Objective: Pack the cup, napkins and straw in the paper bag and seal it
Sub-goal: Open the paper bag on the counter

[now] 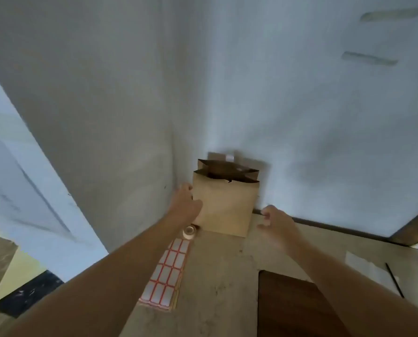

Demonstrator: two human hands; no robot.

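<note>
Sticker sheets [167,271] lie at the table's [217,276] left edge, with a tape roll [189,231] just beyond them. Left hand [186,202] grips the left side of the paper bag [225,205], which stands upright with its mouth open against the wall. Right hand [275,221] hovers beside the bag's right edge, fingers curled, holding nothing. Far right lie napkins [366,268] and a dark straw [395,280].

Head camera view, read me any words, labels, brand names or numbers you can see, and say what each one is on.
No readable text anywhere.
Label sheet: red-bordered white stickers, all blank.
Paper bag: plain brown front, no print.
Tape roll: too blurred to tell.
White paper on the table's right side: nothing legible.
</note>
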